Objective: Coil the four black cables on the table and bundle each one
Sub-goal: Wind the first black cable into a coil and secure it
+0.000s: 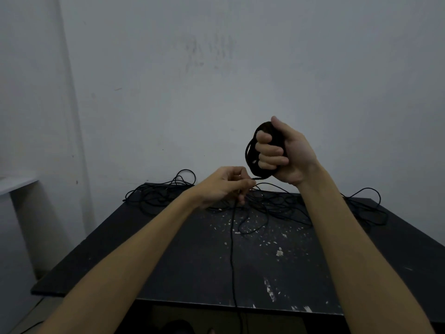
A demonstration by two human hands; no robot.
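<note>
My right hand (284,153) grips a half-wound coil (255,153); my left hand (226,186) pinches its trailing strand (232,249). I judge this the first cable: the tangle of cables (265,206) on the surface (168,261) lies unbundled.

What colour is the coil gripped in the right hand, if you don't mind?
Black; the coil shows best in the head view.

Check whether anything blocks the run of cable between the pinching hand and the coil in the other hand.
Nothing visible does. The left hand pinches the cable right below the coil gripped in the right hand, and the short strand between them runs free in the air above the table. The loose cables lie lower, on the tabletop.
</note>
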